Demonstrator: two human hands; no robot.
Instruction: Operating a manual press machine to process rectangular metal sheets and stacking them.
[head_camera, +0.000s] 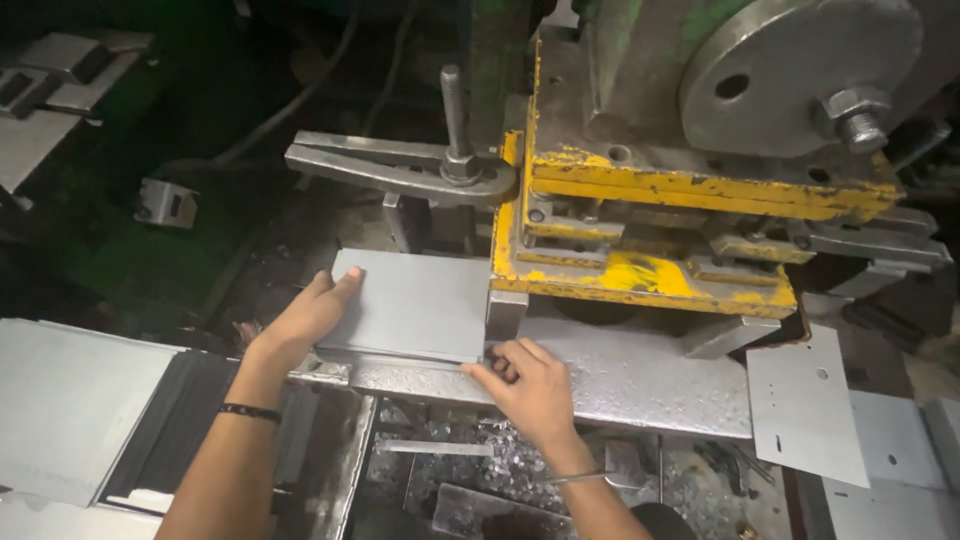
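Note:
A flat grey sheet-metal piece (415, 305) lies on the steel bed (640, 375) of a press, its right end under the worn yellow tooling block (640, 275). My left hand (305, 320) rests flat against the sheet's left edge, fingers together. At the sheet's near right corner, my right hand (530, 385) pinches the edge with its fingertips, close to the yellow block. A black band sits on my left wrist and a thin bangle on my right.
A grey clamp arm with an upright bolt (400, 165) reaches over the bed behind the sheet. A punched metal plate (805, 405) lies at the right. Stacked grey sheets (75, 400) sit at the left. Metal scraps (480, 465) fill the pit below. A large flywheel (790, 70) hangs above.

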